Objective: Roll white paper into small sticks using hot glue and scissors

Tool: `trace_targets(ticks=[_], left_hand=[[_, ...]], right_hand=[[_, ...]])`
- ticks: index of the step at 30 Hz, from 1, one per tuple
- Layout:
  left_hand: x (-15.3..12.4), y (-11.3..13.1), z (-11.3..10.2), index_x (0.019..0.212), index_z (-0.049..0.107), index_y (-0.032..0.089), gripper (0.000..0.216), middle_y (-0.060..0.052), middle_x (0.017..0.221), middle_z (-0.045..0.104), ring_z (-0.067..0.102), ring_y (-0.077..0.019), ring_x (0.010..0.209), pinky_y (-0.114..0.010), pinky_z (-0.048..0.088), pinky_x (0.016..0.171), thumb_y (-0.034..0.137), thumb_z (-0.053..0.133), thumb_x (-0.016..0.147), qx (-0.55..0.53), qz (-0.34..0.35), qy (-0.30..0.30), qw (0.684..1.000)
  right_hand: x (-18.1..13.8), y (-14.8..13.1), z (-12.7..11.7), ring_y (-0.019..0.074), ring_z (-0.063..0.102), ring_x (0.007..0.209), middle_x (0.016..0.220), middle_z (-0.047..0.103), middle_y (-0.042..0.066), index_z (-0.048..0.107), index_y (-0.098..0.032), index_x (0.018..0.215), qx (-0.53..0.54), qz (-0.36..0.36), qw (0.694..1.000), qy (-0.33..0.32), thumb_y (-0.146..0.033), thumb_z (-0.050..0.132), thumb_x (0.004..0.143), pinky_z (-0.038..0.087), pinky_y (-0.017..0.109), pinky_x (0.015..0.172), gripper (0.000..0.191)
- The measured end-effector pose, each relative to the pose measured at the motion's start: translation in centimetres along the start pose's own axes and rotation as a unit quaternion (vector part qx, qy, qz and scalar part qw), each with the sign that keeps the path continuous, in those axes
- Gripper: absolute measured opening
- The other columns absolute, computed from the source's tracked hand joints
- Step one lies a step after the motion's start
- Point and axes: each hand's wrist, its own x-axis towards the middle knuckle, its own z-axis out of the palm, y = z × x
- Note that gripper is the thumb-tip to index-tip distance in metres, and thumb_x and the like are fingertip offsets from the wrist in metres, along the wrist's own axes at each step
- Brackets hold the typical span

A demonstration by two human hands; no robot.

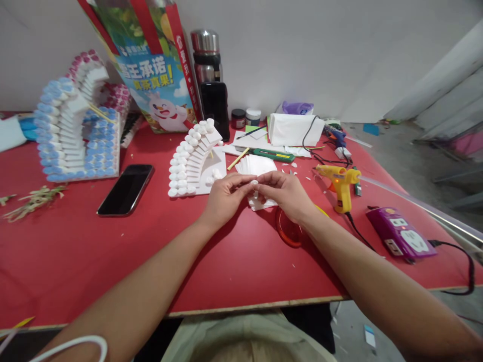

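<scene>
Between my fingertips is a small white rolled piece (255, 183), perhaps paper; its exact kind is too small to tell. My left hand (231, 195) pinches it from the left and my right hand (284, 191) from the right. Just beyond and below them, white paper sheets (260, 164) lie fanned out on the red table. Left of my hands stands a white curved stepped model (196, 160), its outer edge lined with white rounded pieces. A red ring-shaped object (287, 232) is partly hidden under my right wrist.
A yellow glue gun (342, 185) and a purple power strip (400, 233) with a cable are at right. A green utility knife (272, 155) lies behind my hands. At left are a phone (127, 190) and a blue-and-white model (60, 133). A bag (151, 75) and a flask (206, 45) stand behind.
</scene>
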Motion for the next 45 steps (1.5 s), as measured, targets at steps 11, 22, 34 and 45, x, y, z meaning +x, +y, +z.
trace_targets(ticks=[11,22,34,45], left_hand=[[-0.3,1.0,-0.1,0.089,0.083,0.025,0.008,-0.005,0.091,0.074,0.067,-0.0194,0.087,-0.034,0.053,0.084,0.028,0.078,0.084,0.001,0.020,-0.001,1.000],[0.2,0.2,-0.4,0.102,0.078,0.022,0.018,-0.006,0.098,0.071,0.066,-0.0196,0.089,-0.033,0.052,0.084,0.031,0.075,0.087,0.075,0.066,-0.022,0.995],[0.1,0.5,-0.1,0.103,0.061,0.015,0.028,-0.011,0.096,0.078,0.077,-0.0213,0.081,-0.040,0.060,0.085,0.029,0.078,0.084,-0.189,-0.108,-0.029,0.976],[0.6,0.1,-0.5,0.093,0.059,0.014,0.018,-0.013,0.094,0.079,0.077,-0.0175,0.079,-0.030,0.060,0.080,0.020,0.074,0.085,-0.335,-0.199,-0.032,0.920]], right_hand=[[-0.2,-0.5,-0.3,0.0118,0.064,0.058,0.066,0.069,0.000,0.073,-0.014,0.086,0.037,0.023,0.998,-0.035,-0.037,0.090,0.070,0.055,0.027,0.061,0.032],[0.1,-1.1,-0.6,0.0126,0.064,0.056,0.067,0.070,0.001,0.068,-0.015,0.087,0.079,0.046,0.996,-0.017,-0.037,0.093,0.065,0.057,0.028,0.055,0.040],[0.1,-1.9,-1.0,0.0086,0.055,0.051,0.079,0.066,0.000,0.068,-0.015,0.094,-0.111,-0.084,0.989,0.049,-0.033,0.075,0.080,0.044,0.026,0.051,0.024],[-5.0,-4.2,-3.2,0.0229,0.060,0.057,0.071,0.066,0.012,0.063,-0.020,0.091,-0.726,-0.035,0.684,0.061,-0.044,0.074,0.082,0.030,0.029,0.052,0.028]])
